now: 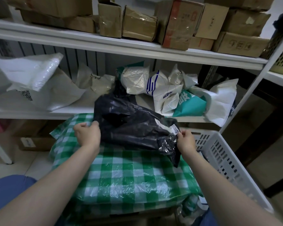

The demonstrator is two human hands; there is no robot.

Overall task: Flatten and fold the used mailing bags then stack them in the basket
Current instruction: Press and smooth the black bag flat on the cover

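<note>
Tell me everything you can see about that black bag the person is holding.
The black mailing bag looks like thin, glossy plastic. It is crumpled and puffy, not yet flattened or folded. A white label sits near its right end. The bag lies slanted across a green-and-white checked cover. The left hand grips its left edge, and the right hand pinches its right end beside the label.

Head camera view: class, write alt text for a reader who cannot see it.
The left hand and right hand each pinch an end of a crumpled black plastic mailing bag over a green-and-white checked plastic cloth. A white slotted plastic basket stands to the right; more pale mailing bags lie on the white shelf behind.
</note>
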